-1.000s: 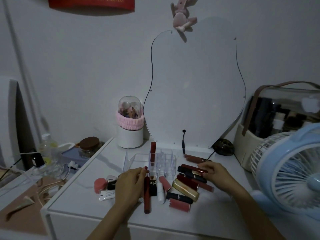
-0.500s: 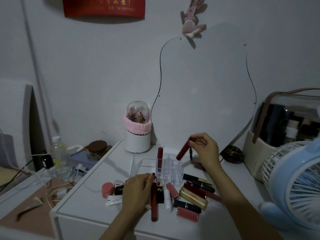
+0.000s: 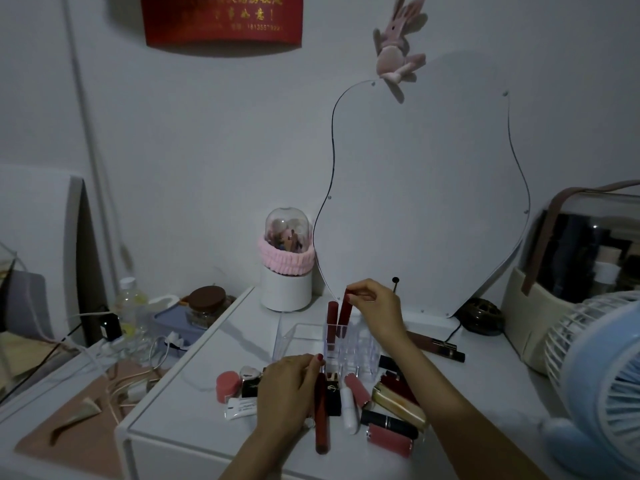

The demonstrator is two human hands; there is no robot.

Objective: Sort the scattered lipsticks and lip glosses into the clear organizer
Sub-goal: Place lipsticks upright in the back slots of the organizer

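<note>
On the white counter [image 3: 194,403] stands the clear organizer [image 3: 349,344], with one dark red tube [image 3: 331,323] upright in a left rear slot. The right hand [image 3: 375,306] pinches the top of a second red tube [image 3: 345,311], nearly upright and leaning slightly right, its lower end at the slot beside the first. The left hand [image 3: 287,393] rests curled on the scattered lipsticks [image 3: 391,410], which lie flat; a long red gloss [image 3: 321,420] points away from the person, and whether the fingers grip it is hidden.

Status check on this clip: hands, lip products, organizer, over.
Right hand pinching red lip gloss tube, lowering it into clear organizer beside one already standing. Left hand resting on scattered pile. Nothing blocking.
</note>
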